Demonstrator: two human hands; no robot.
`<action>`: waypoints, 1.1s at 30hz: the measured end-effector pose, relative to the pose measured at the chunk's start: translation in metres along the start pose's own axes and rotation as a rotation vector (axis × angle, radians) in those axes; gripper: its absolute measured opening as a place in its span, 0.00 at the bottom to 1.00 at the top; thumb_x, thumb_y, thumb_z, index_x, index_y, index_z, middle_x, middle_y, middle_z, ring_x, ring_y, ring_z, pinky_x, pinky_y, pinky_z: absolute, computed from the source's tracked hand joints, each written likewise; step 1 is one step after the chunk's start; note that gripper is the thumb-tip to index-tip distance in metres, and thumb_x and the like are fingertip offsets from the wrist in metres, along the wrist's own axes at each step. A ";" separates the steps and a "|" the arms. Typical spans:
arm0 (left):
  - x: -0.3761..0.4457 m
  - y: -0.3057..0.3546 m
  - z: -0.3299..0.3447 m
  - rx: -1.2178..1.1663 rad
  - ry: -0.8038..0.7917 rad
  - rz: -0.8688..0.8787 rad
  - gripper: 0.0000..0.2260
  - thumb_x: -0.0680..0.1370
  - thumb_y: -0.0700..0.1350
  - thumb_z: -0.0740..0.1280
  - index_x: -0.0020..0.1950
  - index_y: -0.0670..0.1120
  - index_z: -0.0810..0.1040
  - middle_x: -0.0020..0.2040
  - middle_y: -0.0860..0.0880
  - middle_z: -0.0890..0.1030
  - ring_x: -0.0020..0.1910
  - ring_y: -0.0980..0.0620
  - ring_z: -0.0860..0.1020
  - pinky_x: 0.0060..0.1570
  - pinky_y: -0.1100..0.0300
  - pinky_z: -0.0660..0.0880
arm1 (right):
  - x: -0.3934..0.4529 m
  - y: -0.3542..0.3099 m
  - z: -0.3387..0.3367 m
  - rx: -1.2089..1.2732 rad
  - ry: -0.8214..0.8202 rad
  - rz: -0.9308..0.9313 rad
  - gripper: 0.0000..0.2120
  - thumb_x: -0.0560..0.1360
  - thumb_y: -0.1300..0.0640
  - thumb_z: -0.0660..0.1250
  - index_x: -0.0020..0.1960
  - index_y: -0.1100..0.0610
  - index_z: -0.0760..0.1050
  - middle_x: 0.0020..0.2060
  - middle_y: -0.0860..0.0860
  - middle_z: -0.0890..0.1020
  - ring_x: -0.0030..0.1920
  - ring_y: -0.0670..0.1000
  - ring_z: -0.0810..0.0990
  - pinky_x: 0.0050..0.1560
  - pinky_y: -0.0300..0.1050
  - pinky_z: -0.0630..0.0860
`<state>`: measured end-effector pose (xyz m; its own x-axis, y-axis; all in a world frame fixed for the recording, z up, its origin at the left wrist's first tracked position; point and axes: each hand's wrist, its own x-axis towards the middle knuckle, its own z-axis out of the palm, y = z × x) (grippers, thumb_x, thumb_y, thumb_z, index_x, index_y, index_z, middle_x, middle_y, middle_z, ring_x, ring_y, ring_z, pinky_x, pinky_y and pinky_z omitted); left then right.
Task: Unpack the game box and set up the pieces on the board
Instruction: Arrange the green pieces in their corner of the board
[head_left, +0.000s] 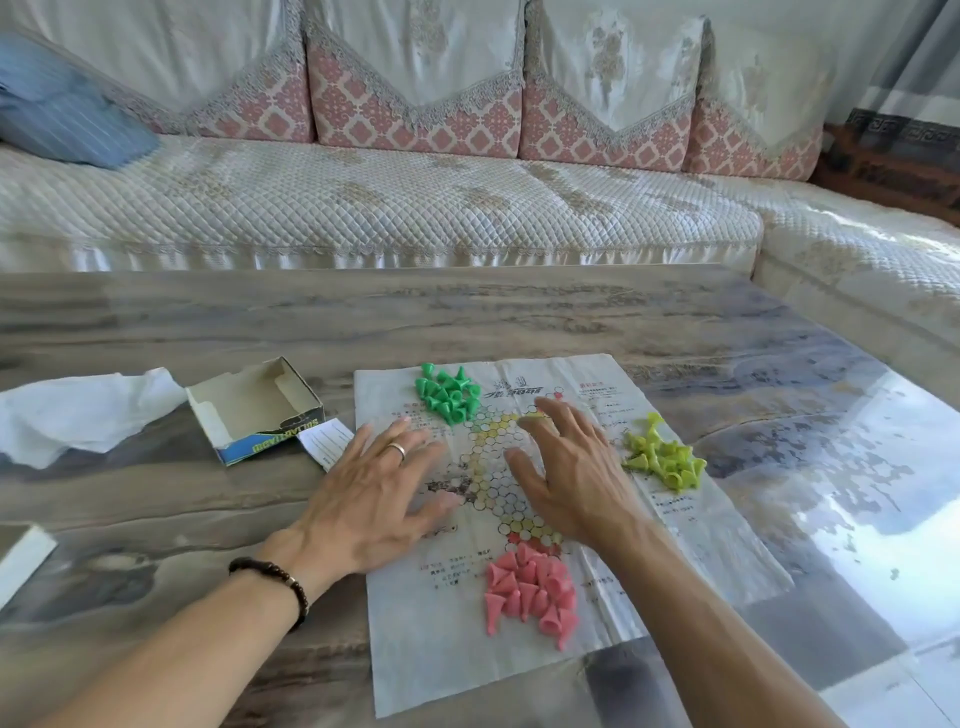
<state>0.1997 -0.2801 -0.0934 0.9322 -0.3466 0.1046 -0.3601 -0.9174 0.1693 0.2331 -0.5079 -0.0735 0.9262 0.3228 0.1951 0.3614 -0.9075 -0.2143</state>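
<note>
Both hands, left (382, 486) and right (574, 475), cover the board's (691, 551) centre. Piles ring them: green pieces (445, 396) at upper left, yellow pieces (662, 460) at right, pink pieces (532, 587) below. The box (249, 410) and tissue (88, 415) crowd the left; the bench (467, 312) lies bare above the board.

Single head-worn wide-angle view, looking forward and down, close over grey marbled glossy table (675, 322) (pale quilted sofa (363, 202) behind).
</note>
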 end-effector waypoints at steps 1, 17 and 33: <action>-0.005 -0.006 0.000 -0.016 0.004 -0.011 0.41 0.71 0.73 0.38 0.75 0.51 0.62 0.77 0.51 0.61 0.78 0.51 0.51 0.74 0.54 0.40 | 0.004 -0.008 0.003 0.013 -0.008 -0.015 0.23 0.79 0.41 0.54 0.69 0.52 0.69 0.72 0.52 0.66 0.72 0.54 0.62 0.71 0.52 0.61; 0.006 -0.038 0.009 -0.158 0.053 -0.072 0.33 0.73 0.68 0.54 0.76 0.55 0.60 0.77 0.54 0.58 0.77 0.57 0.48 0.75 0.52 0.38 | 0.077 -0.028 0.022 0.043 -0.043 0.015 0.19 0.74 0.63 0.62 0.64 0.55 0.74 0.57 0.50 0.77 0.48 0.51 0.80 0.47 0.48 0.78; 0.005 -0.040 0.008 -0.196 0.086 -0.063 0.36 0.71 0.70 0.50 0.75 0.55 0.62 0.77 0.54 0.59 0.77 0.57 0.50 0.76 0.53 0.40 | 0.086 -0.010 0.024 0.107 -0.053 0.102 0.06 0.76 0.55 0.67 0.52 0.56 0.79 0.43 0.48 0.78 0.44 0.50 0.78 0.45 0.41 0.74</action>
<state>0.2186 -0.2468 -0.1078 0.9495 -0.2642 0.1693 -0.3094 -0.8783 0.3645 0.3116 -0.4647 -0.0777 0.9621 0.2463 0.1169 0.2715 -0.9035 -0.3317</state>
